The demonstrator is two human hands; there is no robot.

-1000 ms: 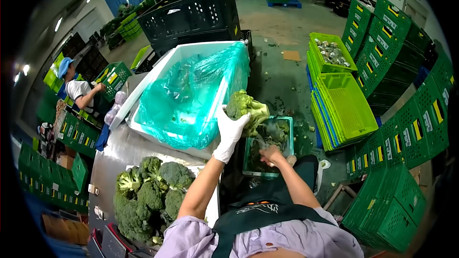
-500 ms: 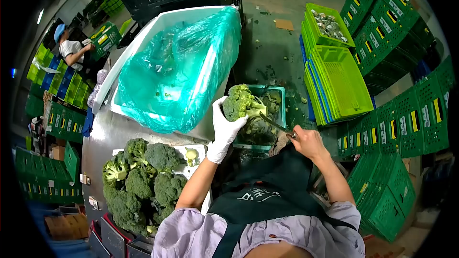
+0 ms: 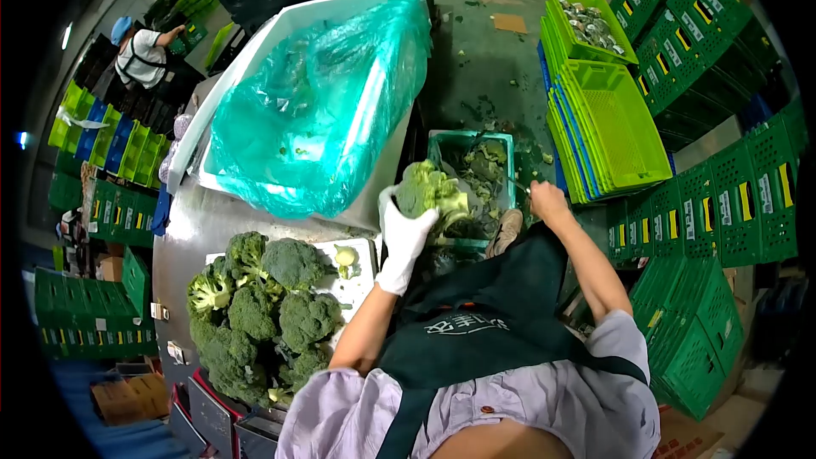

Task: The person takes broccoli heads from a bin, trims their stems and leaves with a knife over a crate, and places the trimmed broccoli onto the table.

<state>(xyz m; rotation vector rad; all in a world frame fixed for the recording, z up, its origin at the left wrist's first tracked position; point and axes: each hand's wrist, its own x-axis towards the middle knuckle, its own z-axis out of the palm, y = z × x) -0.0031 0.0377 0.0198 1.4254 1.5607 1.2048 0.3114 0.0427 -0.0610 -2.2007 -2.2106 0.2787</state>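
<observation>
In a white glove, my left hand (image 3: 403, 236) is closed around a head of broccoli (image 3: 425, 191), its cut stem pointing right. My bare right hand (image 3: 546, 203) grips a knife (image 3: 518, 184), whose thin dark blade is partly lost against the background and stands apart from the stem. Below the broccoli is a teal crate (image 3: 511, 153) with leaves and trimmings inside. Several more broccoli heads (image 3: 253, 313) are piled at the lower left on a white board (image 3: 364, 276), beside a pale stem piece (image 3: 345, 257).
A white box (image 3: 189, 153) lined with a teal plastic bag (image 3: 340, 102) stands on the metal table (image 3: 180, 246). Yellow-green crates (image 3: 625, 119) are stacked at the right, near green crates (image 3: 693, 229). A shoe (image 3: 507, 229) shows beside the trimmings crate. Another person (image 3: 144, 59) works at the far left.
My right hand has moved the knife away from the stem, to the right and slightly up. The broccoli stays in my left hand. The other person has turned and reaches out.
</observation>
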